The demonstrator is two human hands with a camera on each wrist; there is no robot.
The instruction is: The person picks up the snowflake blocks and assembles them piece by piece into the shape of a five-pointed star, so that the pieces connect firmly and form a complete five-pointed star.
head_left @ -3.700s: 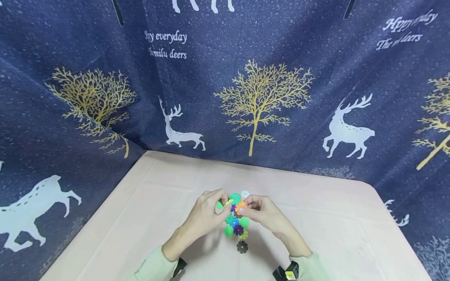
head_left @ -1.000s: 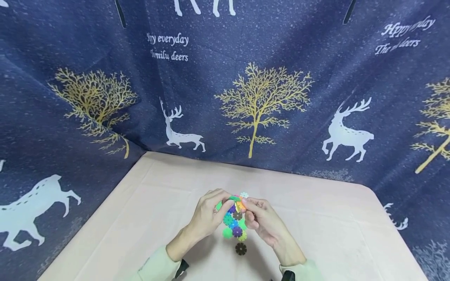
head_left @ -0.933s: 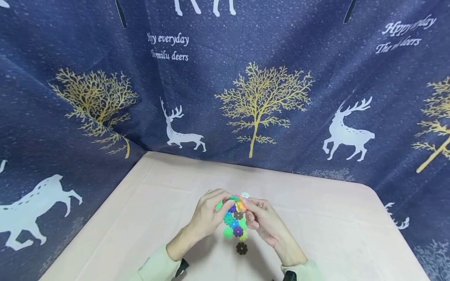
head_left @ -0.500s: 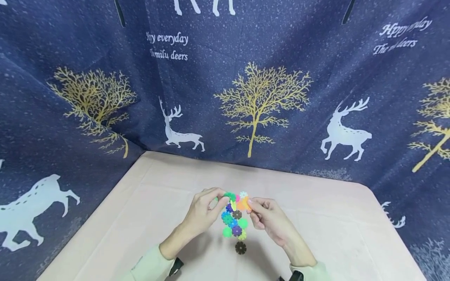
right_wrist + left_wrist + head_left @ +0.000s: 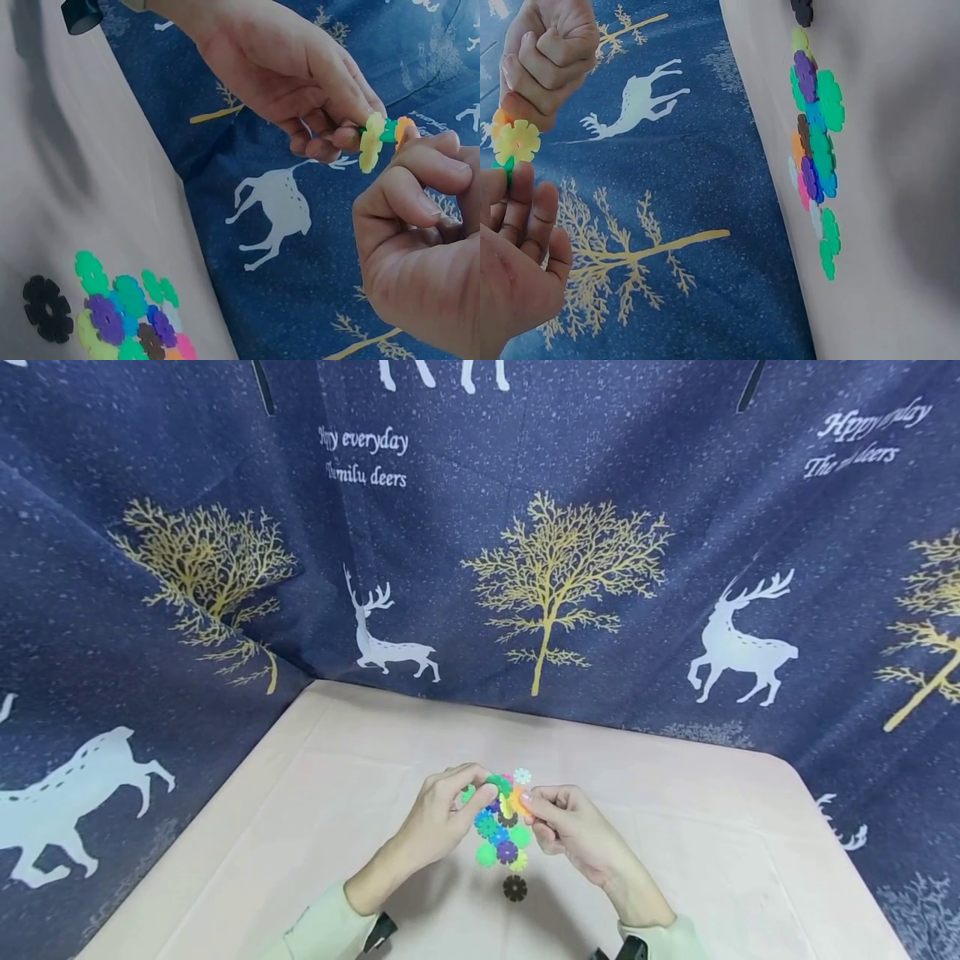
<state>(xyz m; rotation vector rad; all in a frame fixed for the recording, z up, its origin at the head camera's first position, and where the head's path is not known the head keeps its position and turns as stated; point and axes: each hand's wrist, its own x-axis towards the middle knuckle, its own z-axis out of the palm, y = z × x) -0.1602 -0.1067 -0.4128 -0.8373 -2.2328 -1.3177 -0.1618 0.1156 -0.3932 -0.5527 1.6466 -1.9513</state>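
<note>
Above the table, my left hand [image 5: 442, 817] pinches a green snowflake disc [image 5: 500, 784] between thumb and fingers. Facing it, my right hand [image 5: 583, 828] pinches an orange snowflake disc [image 5: 518, 800], which its fingers partly cover. A yellow snowflake disc [image 5: 517, 141] sits between the hands, up against the green and orange ones. In the right wrist view the yellow disc [image 5: 370, 142], green disc [image 5: 388, 130] and orange disc [image 5: 403, 129] form one small cluster. The slots where they meet are hidden.
Below the hands, loose snowflake discs lie bunched on the pale tablecloth [image 5: 660, 877]: purple [image 5: 507, 852], blue, brown, pink, green and yellow. A black disc [image 5: 515, 887] lies apart at the near side, a white one [image 5: 522, 775] at the far side. Blue printed cloth hangs behind.
Earlier the yellow disc was at my left fingertips; now it sits between green and orange. My right hand turned over, and the hands spread slightly half a second ago, then came closer again.
</note>
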